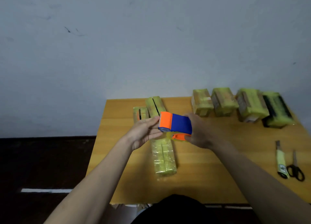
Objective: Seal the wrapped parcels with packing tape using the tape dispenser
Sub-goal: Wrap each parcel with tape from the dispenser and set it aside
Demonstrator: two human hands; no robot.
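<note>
Wall (151,39): grey-white, scuffed, rising behind the far edge of the bench.

Bench (210,165): orange-toned wood, carrying all items listed below.

Row of four wrapped parcels (242,106): yellow-green film, standing side by side well beyond and to the right of the right hand's fingers, along the far edge.

Long parcel (164,158): lies flat directly below both hands, extending from under the fingers toward the person; a seam runs down its top face.

Two more parcels (151,108): just beyond the left hand's fingers, one long, one short, side by side.

Tape dispenser (175,123): blue body, orange front section and orange lower part, held in the air between the two hands, above the far end of the long parcel.

Right hand (198,131): fingers curled round the blue rear end of the dispenser, clamped on it.

Left hand (144,131): palm up, fingers (154,121) nearly straight and slightly apart, tips touching the orange front end; whether they pinch any tape cannot be told.

Scissors (295,166): black handles, well to the right of the right hand, near the bench edge.

Knife-like tool (280,160): yellow sleeve, just beside the scissors on their left.
</note>
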